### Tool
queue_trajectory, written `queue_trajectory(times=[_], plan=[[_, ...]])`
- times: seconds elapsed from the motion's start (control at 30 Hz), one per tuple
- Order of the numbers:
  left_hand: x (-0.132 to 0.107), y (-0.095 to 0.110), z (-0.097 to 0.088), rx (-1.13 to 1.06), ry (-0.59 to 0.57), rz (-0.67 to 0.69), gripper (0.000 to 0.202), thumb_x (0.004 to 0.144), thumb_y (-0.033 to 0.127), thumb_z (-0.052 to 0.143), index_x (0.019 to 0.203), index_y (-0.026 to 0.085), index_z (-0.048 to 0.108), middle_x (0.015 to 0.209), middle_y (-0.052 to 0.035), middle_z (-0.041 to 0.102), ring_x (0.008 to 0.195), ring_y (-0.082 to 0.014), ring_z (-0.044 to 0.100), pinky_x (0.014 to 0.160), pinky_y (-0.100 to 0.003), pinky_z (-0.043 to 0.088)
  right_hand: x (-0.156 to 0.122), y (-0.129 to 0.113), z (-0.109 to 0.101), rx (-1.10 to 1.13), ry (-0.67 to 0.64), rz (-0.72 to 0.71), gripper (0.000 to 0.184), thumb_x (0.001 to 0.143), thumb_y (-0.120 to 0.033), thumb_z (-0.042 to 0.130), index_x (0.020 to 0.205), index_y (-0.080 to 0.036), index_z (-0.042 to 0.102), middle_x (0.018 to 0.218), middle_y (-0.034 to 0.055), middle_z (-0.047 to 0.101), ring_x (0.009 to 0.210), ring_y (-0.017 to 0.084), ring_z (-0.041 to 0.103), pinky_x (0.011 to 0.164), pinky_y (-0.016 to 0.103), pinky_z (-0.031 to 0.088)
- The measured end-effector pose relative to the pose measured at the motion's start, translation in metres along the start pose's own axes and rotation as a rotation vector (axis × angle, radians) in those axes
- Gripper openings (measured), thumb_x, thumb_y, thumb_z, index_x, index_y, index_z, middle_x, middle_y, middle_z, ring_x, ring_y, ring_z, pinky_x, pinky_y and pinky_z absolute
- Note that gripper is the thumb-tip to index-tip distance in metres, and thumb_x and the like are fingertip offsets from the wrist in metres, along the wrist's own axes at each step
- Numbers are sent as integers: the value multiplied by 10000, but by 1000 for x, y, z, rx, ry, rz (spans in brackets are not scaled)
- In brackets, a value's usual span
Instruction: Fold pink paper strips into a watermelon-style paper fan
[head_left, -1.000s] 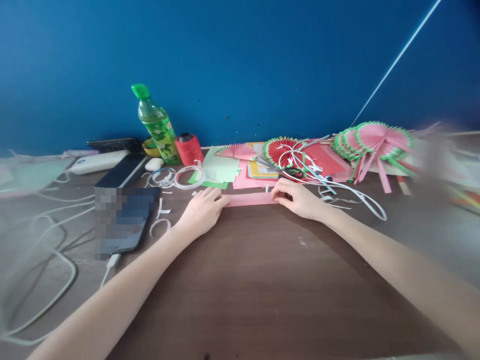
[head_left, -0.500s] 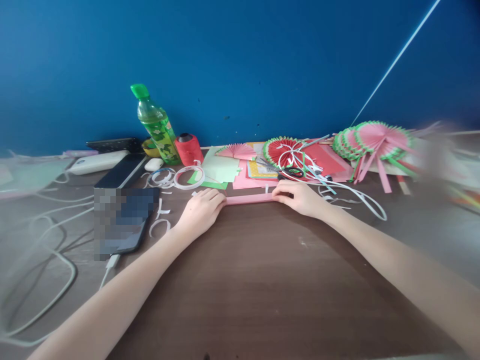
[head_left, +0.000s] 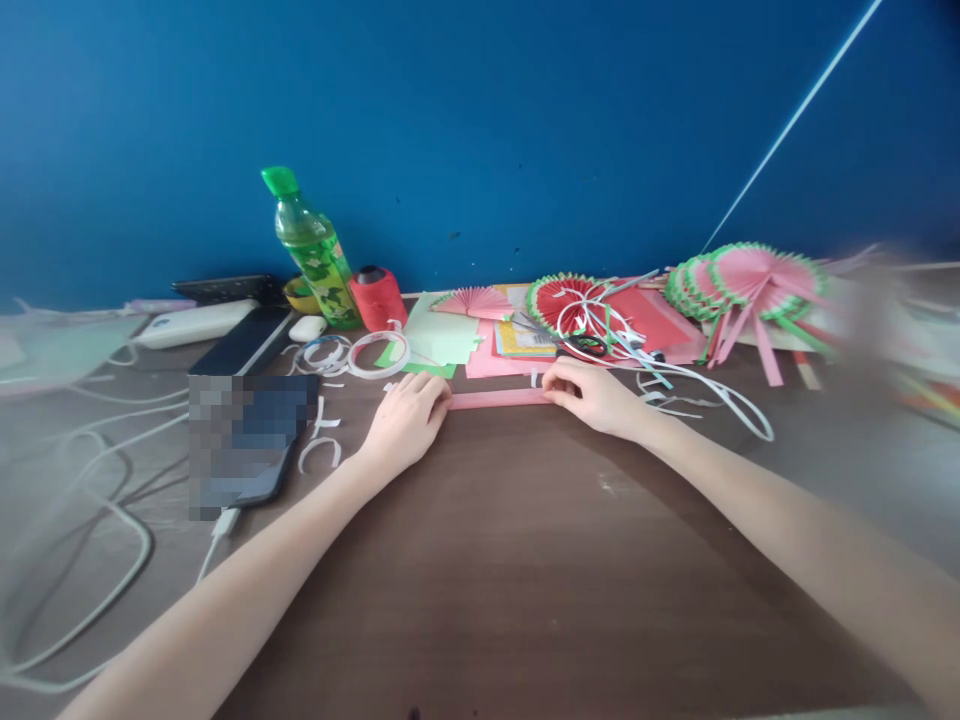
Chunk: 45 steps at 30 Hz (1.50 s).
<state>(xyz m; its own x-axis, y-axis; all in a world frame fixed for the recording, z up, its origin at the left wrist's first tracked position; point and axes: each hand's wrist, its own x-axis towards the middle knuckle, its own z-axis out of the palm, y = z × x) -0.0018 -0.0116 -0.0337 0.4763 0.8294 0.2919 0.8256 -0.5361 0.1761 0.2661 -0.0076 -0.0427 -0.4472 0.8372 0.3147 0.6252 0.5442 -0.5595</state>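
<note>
A narrow folded pink paper strip [head_left: 499, 398] lies flat on the brown table [head_left: 480, 560]. My left hand [head_left: 405, 420] presses on its left end with the fingers bent over it. My right hand [head_left: 592, 392] pinches its right end. Just behind the strip lie pink and green paper sheets [head_left: 442, 340], black-handled scissors [head_left: 581, 343] and curls of white backing tape [head_left: 690, 385].
A green bottle [head_left: 311, 250] and a red thread spool [head_left: 377, 297] stand by the blue wall. Tape rolls [head_left: 379, 353] lie near them. A phone [head_left: 247, 440] with a white cable [head_left: 112, 560] sits at left. Finished watermelon paper fans [head_left: 742, 275] are piled at the right.
The pink strip has grown narrower under my fingers, folded over along its length. Both hands have stayed at its ends, shifting only slightly.
</note>
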Motion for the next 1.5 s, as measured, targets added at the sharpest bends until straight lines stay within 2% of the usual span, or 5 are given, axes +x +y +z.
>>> queue_trajectory(times=[0.3,0.47,0.63,0.97,1.5], plan=[[-1,3,4,70,-49,294,484,784,-19,330,1127,208,584,977,-55,609,895,-183,518,763,-304,426,1,3,10,-203,-61,-275,434,838,-20,337,1082,-224,632,922,81,551,857,186,491,776,331,402],[-3,15,2,269,-77,342,497,801,64,377,1266,193,494,896,-66,599,834,-194,524,745,-318,427,0,-6,11,-458,-154,-295,597,812,28,330,1252,-324,525,958,80,549,880,204,475,726,328,341],[-8,34,-4,347,-146,280,467,823,211,408,1283,157,471,957,-92,580,867,-222,520,703,-332,443,-1,-18,12,-579,-163,-318,604,793,40,354,1295,-267,490,1035,104,575,911,235,456,718,346,311],[-12,51,-6,341,-160,204,398,826,257,422,1178,104,527,1046,-83,569,976,-227,490,739,-314,488,-10,-50,21,-606,-104,-229,358,892,-245,418,1205,-157,568,939,98,607,848,210,525,690,324,405],[-17,53,2,328,-120,55,415,871,237,377,1269,163,468,1010,-81,585,955,-226,504,516,-271,482,-13,-47,26,-683,144,-79,253,810,-155,449,687,-157,670,700,33,645,704,147,550,478,269,296]])
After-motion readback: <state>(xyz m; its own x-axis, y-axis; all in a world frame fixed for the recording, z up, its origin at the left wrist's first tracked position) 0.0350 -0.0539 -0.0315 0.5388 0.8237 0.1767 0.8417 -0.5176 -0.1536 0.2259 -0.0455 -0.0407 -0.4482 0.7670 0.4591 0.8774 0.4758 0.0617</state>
